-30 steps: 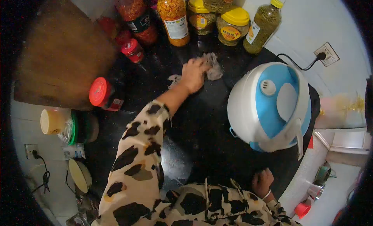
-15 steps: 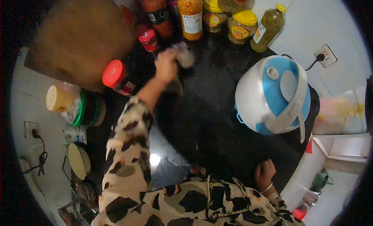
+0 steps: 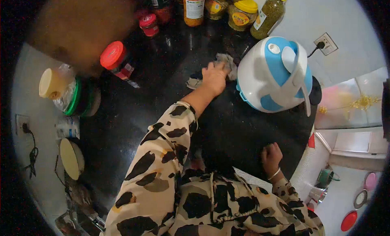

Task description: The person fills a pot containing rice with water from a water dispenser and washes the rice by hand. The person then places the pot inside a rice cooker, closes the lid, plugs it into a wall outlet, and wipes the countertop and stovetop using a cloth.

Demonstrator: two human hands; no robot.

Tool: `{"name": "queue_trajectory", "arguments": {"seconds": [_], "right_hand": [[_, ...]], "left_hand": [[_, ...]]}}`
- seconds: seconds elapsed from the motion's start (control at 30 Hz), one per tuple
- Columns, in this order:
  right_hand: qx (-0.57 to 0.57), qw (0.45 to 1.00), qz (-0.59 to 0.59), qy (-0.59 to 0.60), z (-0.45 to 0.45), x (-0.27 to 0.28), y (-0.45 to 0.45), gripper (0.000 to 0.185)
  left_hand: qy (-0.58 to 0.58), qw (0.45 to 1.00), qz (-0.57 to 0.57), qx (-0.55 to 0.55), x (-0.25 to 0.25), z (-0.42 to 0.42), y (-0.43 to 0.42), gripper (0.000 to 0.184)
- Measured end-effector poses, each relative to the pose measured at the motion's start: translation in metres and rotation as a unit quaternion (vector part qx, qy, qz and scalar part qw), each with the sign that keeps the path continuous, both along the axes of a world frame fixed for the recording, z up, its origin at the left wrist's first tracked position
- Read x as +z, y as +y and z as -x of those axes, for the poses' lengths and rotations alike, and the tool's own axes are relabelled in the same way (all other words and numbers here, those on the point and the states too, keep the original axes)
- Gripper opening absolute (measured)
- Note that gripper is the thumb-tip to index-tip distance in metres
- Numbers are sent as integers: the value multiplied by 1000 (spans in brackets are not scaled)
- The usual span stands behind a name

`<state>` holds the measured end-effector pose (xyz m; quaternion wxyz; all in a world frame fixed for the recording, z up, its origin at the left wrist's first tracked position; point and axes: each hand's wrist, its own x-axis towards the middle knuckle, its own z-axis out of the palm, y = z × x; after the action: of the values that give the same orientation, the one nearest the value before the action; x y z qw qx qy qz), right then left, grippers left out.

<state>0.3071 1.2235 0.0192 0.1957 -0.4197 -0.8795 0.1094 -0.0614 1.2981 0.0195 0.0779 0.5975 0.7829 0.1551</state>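
Observation:
My left hand (image 3: 214, 78) presses a crumpled grey cloth (image 3: 227, 65) onto the black countertop (image 3: 162, 73), fingers bent over it. Part of the cloth spreads out to the left of the hand, and the palm hides its middle. Just right of the cloth stands a white and blue rice cooker (image 3: 260, 79) with its handle raised. My right hand (image 3: 272, 157) rests curled in a loose fist near the counter's front right edge, a pale band around the wrist. Nothing shows in its fingers.
Along the back stand a small red-lidded jar (image 3: 149, 25), an orange-filled bottle (image 3: 194, 10), yellow-lidded jars (image 3: 243, 15) and a green-filled bottle (image 3: 269, 17). To the left are a larger red-lidded jar (image 3: 115, 59), a brown board (image 3: 77, 29) and a green-rimmed tub (image 3: 75, 100).
My left hand has swept the cloth rightward and nearer, from beside the jars to beside the rice cooker. The camera view has shifted slightly. My right hand stays curled near the edge.

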Motion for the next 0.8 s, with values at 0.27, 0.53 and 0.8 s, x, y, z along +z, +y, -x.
{"name": "queue_trajectory", "arguments": {"seconds": [0.27, 0.53, 0.8], "right_hand": [[6, 999, -39, -11, -6, -8, 0, 12], [-10, 999, -45, 0, -4, -10, 2, 11], [-34, 998, -54, -5, -4, -15, 0, 10]], "left_hand": [[-110, 949, 54, -292, 18, -16, -152, 39], [-129, 966, -206, -81, 5, 81, -143, 44], [17, 993, -103, 54, -17, -94, -104, 31]]}}
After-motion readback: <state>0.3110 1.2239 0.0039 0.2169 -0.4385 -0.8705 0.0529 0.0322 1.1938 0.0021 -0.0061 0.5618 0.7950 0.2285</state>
